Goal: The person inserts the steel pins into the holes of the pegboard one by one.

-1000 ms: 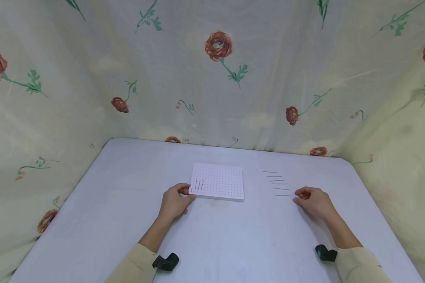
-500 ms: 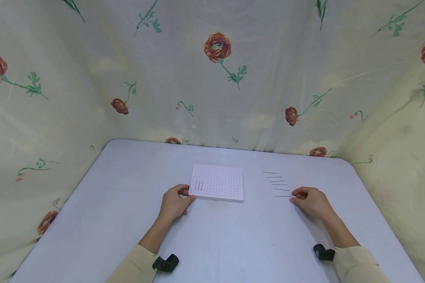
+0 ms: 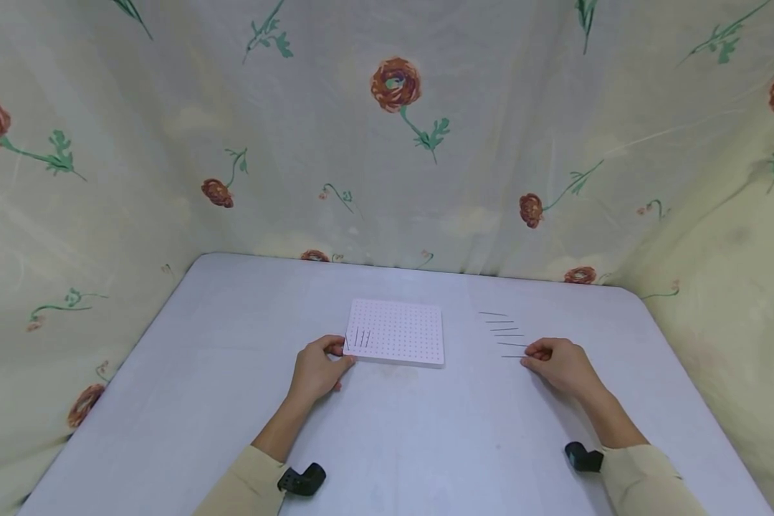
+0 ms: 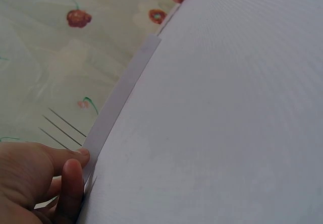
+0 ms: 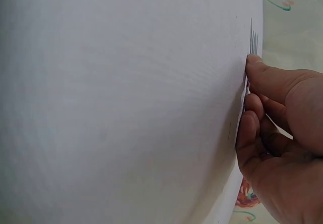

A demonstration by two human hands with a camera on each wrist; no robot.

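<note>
My left hand [image 3: 319, 369] holds the front left corner of a white pegboard [image 3: 396, 330], its thumb at the near edge. Several thin metal pins [image 3: 362, 337] stand upright in holes at the board's left; the left wrist view shows three pins [image 4: 63, 128] rising beyond its edge. To the right of the board, several more thin pins [image 3: 507, 335] lie roughly parallel in a slanting row on the table. My right hand [image 3: 564, 364] is at the right end of the nearest pin [image 3: 511, 356], covering that end. In the right wrist view, thumb [image 5: 257, 65] and fingertips stand apart at the tabletop.
Both hands work over a white-covered table [image 3: 413, 444]. A flowered curtain [image 3: 297, 129] hangs round its back and sides. A small black camera is worn on each wrist, the left camera [image 3: 302, 479] and the right camera [image 3: 583, 456].
My right hand has moved slightly left, so its fingertips now overlap the right end of the nearest pin. The left hand and the pegboard have stayed in place.
</note>
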